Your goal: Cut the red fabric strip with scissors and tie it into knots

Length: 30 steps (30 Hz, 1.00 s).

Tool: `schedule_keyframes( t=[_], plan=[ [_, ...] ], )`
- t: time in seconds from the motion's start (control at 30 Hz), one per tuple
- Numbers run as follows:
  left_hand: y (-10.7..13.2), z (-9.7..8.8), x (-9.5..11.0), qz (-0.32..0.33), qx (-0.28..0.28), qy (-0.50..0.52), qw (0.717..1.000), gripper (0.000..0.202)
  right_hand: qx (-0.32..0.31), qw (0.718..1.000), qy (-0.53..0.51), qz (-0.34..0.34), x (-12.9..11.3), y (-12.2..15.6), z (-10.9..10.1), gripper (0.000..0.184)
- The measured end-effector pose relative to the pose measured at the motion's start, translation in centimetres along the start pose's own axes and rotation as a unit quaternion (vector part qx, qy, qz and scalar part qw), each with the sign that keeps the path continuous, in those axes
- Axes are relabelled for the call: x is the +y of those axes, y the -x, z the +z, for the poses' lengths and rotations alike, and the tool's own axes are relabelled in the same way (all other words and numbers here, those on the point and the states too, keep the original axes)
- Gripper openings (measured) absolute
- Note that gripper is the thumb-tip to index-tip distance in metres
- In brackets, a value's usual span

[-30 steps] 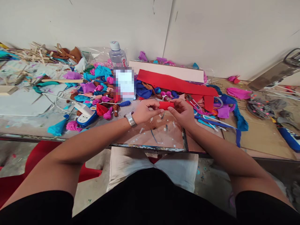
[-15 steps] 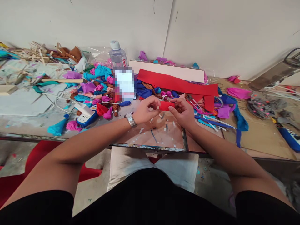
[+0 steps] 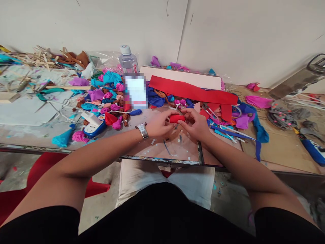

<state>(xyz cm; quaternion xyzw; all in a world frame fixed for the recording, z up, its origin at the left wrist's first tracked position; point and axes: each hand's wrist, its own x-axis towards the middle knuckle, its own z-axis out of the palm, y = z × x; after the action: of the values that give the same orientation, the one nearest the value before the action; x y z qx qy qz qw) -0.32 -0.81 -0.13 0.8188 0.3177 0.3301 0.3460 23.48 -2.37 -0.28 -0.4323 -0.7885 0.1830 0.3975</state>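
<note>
A small red fabric roll (image 3: 177, 118) is held between both my hands just above the worktable (image 3: 30, 117). My left hand (image 3: 160, 124), with a metal watch on its wrist, pinches the roll's left end with closed fingers. My right hand (image 3: 195, 124) curls around the roll's right end. Behind my hands lies a long strip of red fabric (image 3: 193, 92) across a pale board (image 3: 182, 76).
A heap of small coloured fabric rolls (image 3: 106, 98) and a water bottle (image 3: 128, 61) sit at the back left. A white and blue power strip (image 3: 93, 124) lies left of my hands. Blue and purple scraps (image 3: 247, 117) spread to the right, wooden sticks (image 3: 38, 57) far left.
Both hands have dropped a little lower and closer together, and the red piece looks more tightly rolled and shorter than before.
</note>
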Motion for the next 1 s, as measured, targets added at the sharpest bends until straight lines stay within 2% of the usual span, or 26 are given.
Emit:
schedule_keyframes(
  t=[0.23, 0.37, 0.5, 0.73, 0.9, 1.0],
  plan=[
    [0.08, -0.07, 0.05, 0.028, -0.021, -0.086, 0.996, 0.039, 0.011, 0.999, 0.030, -0.022, -0.34, -0.16, -0.22, 0.047],
    [0.17, -0.07, 0.00, 0.032, -0.031, -0.116, 0.992, 0.039, -0.004, 0.998, 0.050, -0.031, -0.59, -0.17, -0.29, 0.042],
    [0.20, -0.02, -0.18, 0.034, -0.038, -0.119, 0.992, 0.042, -0.031, 0.997, 0.066, -0.032, -0.86, -0.15, -0.31, 0.039],
    [0.18, 0.18, -0.70, 0.027, -0.048, -0.106, 0.993, 0.023, -0.027, 0.998, 0.045, -0.028, -0.81, -0.13, -0.27, 0.041],
    [0.09, 0.27, -0.68, 0.019, -0.050, -0.121, 0.991, 0.030, -0.044, 0.998, 0.038, -0.033, -0.87, -0.11, -0.33, 0.042],
    [0.03, 0.20, -0.55, 0.014, -0.066, -0.096, 0.993, 0.032, -0.051, 0.998, 0.036, -0.032, -0.85, -0.11, -0.35, 0.042]
  ],
)
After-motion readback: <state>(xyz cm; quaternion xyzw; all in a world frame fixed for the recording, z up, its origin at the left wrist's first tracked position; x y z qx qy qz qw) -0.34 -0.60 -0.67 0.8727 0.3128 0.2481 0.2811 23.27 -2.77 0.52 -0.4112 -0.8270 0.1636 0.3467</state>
